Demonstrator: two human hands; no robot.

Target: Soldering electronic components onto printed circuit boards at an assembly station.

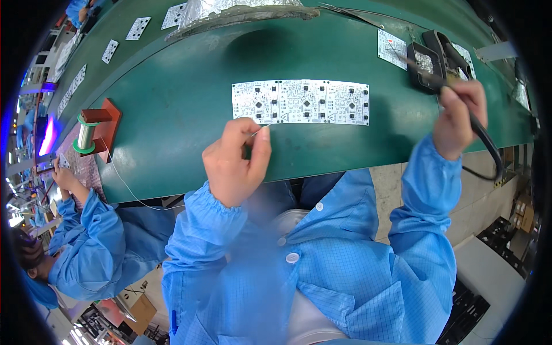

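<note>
My left hand (pixel 237 164) is closed in a pinch on a thin solder wire (pixel 260 131), whose end reaches the near edge of a white circuit board panel (pixel 306 102). The panel lies flat on the green bench and carries small black components in three like sections. My right hand (pixel 461 119) is wrapped round a soldering iron (pixel 435 81), somewhat blurred, with a black cable hanging behind it. The iron points left, over a small black tray (pixel 411 73) that holds shiny metallic bits. A solder spool (pixel 87 135) with green flanges sits on a reddish stand (pixel 112 122).
More white boards lie at the back left, and one board (pixel 392 48) lies beside the black tray. Tweezers (pixel 351 14) and a foil-covered object (pixel 238 10) are at the far edge. A loose wire (pixel 127 185) trails off the spool. A co-worker (pixel 95 247) sits at left.
</note>
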